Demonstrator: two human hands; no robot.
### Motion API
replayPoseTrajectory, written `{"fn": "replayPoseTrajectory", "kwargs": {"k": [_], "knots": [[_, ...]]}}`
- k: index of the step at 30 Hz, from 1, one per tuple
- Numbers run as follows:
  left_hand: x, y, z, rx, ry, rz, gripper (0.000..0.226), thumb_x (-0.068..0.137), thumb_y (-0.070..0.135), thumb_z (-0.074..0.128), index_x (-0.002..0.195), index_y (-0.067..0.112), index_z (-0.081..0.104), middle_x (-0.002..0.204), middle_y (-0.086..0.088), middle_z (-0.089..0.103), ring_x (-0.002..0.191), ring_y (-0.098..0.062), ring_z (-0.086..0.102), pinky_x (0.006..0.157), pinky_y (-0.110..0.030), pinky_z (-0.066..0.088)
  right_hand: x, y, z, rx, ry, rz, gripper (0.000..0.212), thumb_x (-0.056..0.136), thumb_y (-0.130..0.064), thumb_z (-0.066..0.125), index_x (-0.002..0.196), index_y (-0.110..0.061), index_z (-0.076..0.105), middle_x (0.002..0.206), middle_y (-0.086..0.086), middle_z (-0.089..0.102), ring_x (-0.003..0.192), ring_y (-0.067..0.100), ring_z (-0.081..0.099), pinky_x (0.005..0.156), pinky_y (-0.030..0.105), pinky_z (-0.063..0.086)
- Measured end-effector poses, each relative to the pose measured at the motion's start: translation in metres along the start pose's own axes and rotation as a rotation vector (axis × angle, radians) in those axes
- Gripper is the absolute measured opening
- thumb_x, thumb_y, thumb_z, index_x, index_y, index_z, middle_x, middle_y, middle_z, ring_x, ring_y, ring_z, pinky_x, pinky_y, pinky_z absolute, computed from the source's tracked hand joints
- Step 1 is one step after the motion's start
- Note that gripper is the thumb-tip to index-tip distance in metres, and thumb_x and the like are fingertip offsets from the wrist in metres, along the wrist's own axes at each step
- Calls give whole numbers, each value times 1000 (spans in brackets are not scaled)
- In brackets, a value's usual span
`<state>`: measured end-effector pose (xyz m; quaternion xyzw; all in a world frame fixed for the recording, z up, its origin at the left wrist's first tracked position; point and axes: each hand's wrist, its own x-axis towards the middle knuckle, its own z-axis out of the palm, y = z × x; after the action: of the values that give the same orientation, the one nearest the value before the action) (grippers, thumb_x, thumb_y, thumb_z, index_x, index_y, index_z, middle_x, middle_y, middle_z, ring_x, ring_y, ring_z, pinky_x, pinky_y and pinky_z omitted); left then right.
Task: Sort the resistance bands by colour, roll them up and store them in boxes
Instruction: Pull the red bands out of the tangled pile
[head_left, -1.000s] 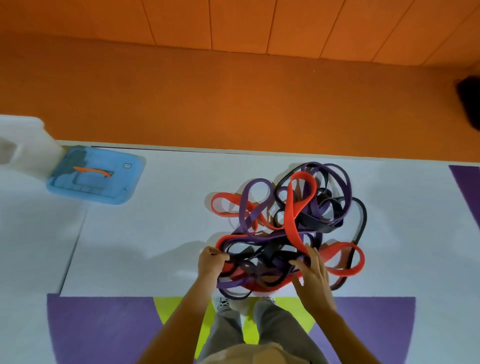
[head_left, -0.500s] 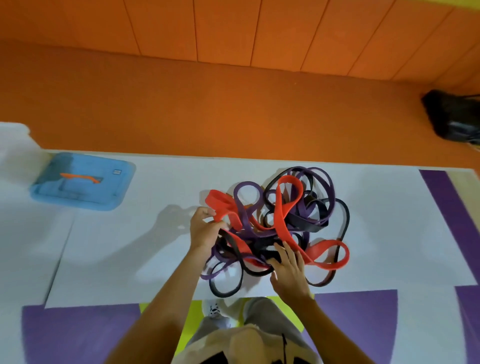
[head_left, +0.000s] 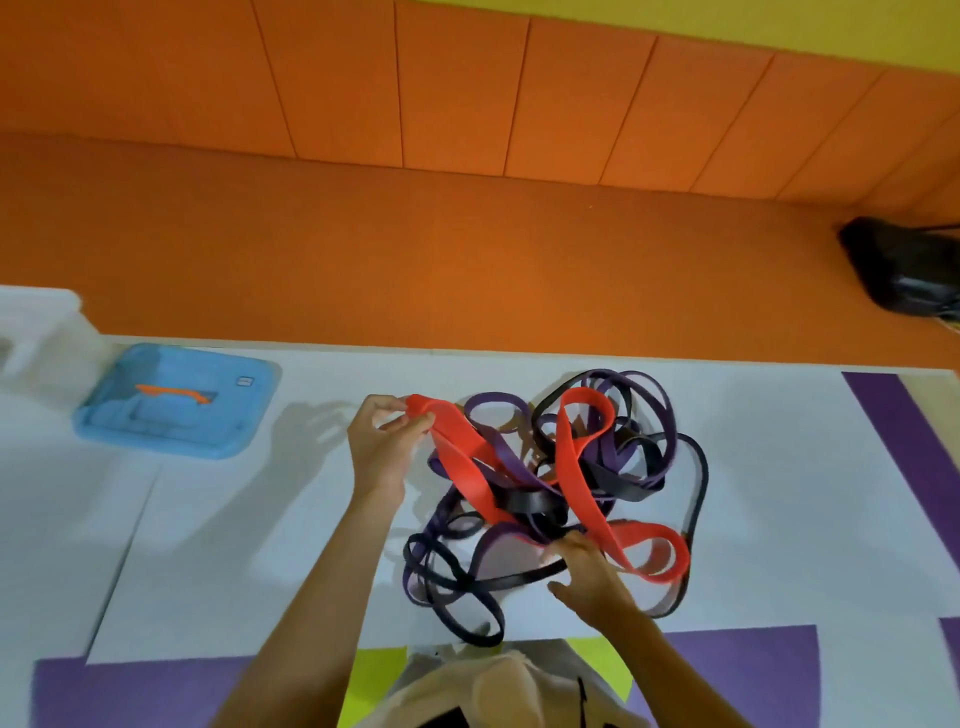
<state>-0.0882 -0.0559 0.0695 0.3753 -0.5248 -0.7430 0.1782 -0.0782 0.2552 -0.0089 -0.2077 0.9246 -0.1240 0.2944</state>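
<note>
A tangled heap of resistance bands lies on the white mat (head_left: 779, 493): red bands (head_left: 576, 457), purple bands (head_left: 660, 410) and black bands (head_left: 530, 501) looped through each other. My left hand (head_left: 382, 447) pinches the end loop of a red band (head_left: 457, 441) and holds it up at the heap's left side. At the heap's near edge, my right hand (head_left: 584, 569) has its fingers curled into the tangle, gripping bands where red, purple and black cross.
A blue box lid (head_left: 176, 402) with an orange handle lies on the mat at the left, next to a white container (head_left: 36, 332). An orange padded bench and wall run behind. A black bag (head_left: 906, 270) sits at the far right.
My left hand has lifted a red band up and to the left, out of the heap. My right hand stays at the heap's near edge, and the view has tilted upward.
</note>
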Motion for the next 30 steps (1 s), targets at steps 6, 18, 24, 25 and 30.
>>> {"fn": "replayPoseTrajectory", "kwargs": {"k": [6,18,24,25,30], "knots": [[-18,12,1,-57,45,52,31,73,14,94,74,31,68,99,-12,80,104,-35,77,76,-34,65,6,1,-20,135,178,98,40,94,-4,55,84,-42,63,83,-8,63,74,15,62,61,25,49],[-28,49,-7,-156,94,149,28,75,13,95,82,26,71,95,7,80,94,-22,79,75,-28,63,12,-16,-16,126,243,41,31,99,-20,66,130,-24,64,136,1,52,125,25,57,100,38,53],[-30,59,-4,-159,56,175,28,77,9,93,88,19,70,93,8,81,91,-16,80,74,-28,64,13,-23,-16,-20,184,-42,53,102,-26,59,152,-40,48,146,-2,47,135,22,45,108,39,48],[-31,59,-4,-166,62,177,28,78,8,93,88,18,70,92,9,81,91,-16,80,74,-28,64,13,-26,-17,-16,160,-23,50,101,-28,59,149,-40,52,142,-4,52,133,21,49,107,39,48],[-25,53,-10,-191,152,174,26,77,12,94,86,24,73,93,17,79,93,-9,78,68,-24,63,9,-22,-19,-23,240,52,21,91,-38,68,112,-37,68,110,-12,70,106,18,66,89,35,53]]}}
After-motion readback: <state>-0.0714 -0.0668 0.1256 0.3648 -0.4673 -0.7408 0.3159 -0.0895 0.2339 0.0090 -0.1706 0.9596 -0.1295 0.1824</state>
